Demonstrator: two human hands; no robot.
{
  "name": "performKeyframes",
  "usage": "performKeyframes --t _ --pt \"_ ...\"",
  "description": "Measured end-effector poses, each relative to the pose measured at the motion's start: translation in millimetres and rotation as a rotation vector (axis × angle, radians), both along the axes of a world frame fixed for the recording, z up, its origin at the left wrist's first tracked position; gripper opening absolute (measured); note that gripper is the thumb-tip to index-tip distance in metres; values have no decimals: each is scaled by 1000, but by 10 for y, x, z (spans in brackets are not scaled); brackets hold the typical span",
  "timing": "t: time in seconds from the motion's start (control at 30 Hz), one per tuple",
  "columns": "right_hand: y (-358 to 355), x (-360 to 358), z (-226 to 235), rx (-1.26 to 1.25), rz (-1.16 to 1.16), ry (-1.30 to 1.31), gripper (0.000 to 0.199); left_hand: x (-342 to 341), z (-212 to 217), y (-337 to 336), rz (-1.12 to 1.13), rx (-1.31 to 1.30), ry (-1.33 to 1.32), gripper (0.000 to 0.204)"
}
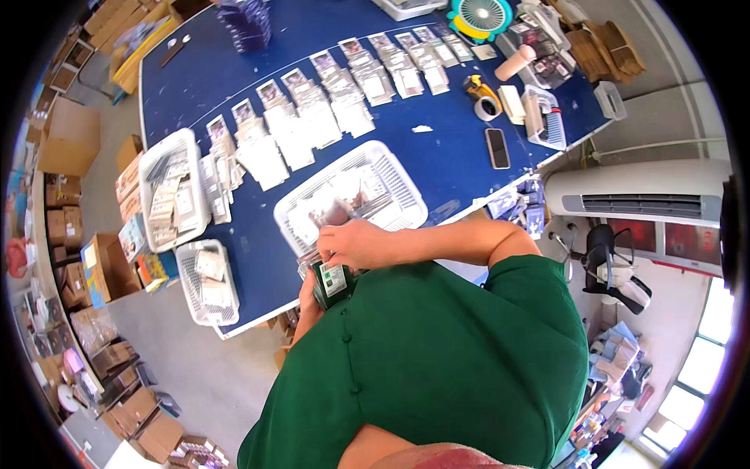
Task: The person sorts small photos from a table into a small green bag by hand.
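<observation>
Close to my body, my left hand (308, 299) is wrapped round a stack of flat packets (333, 281); the front one is dark green with a white label. My right hand (353, 244) reaches across above it, its fingers closed at the top of that stack. Whether they pinch a single packet is hidden. Just beyond my right hand sits a white plastic basket (402, 184) with some flat packets (373, 187) inside. Overlapping rows of similar packets (316, 117) stretch across the blue table (445, 168) behind the basket.
At the left stand two white baskets, a larger one (205, 184) and a smaller one (230, 301), both holding packets. To the right lie a phone (497, 148), a tape dispenser (482, 95) and a white tray (556, 129). A small fan (480, 17) is at the back.
</observation>
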State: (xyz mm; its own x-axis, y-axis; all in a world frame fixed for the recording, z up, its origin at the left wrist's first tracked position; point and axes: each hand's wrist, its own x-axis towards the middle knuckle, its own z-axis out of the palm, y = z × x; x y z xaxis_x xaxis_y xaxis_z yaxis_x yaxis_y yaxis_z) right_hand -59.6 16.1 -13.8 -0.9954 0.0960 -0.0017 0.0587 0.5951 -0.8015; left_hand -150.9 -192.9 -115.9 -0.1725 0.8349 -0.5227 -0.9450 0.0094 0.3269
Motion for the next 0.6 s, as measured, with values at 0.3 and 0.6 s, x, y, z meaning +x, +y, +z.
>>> performKeyframes --t 0.3,0.6 --pt "3167 1036 -479 306 -645 -67 34 845 370 1525 -35 52 -53 65" --pt "6425 1274 -1934 967 -668 -317 17 1838 212 2767 -107 17 24 81"
